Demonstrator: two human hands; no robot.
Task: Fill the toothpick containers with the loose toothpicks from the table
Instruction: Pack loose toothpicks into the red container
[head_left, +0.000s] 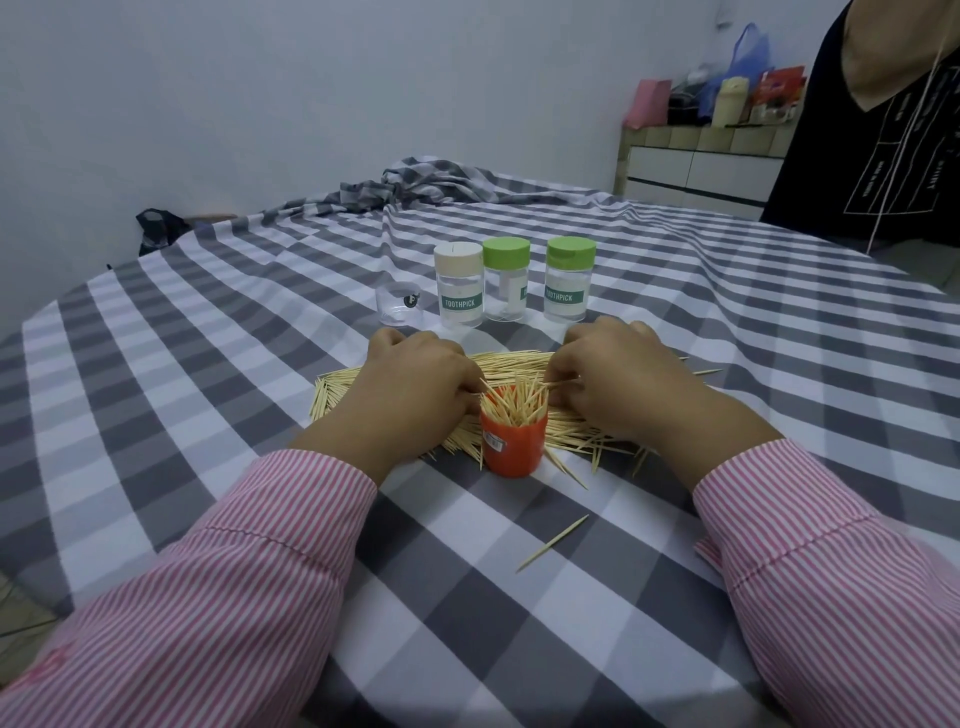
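Observation:
An orange toothpick container stands open in front of me, packed with upright toothpicks. Behind it a pile of loose toothpicks spreads over the checked tablecloth. My left hand rests on the pile just left of the container, its fingers curled down into the toothpicks. My right hand lies on the pile to the right and pinches a few toothpicks near the container's rim. Farther back stand a beige-lidded jar and two green-lidded jars, lids on.
A small clear cup stands left of the jars. One stray toothpick lies near me, and a few more are scattered right of the pile. Another person stands at the far right edge of the table. The cloth is bunched at the back.

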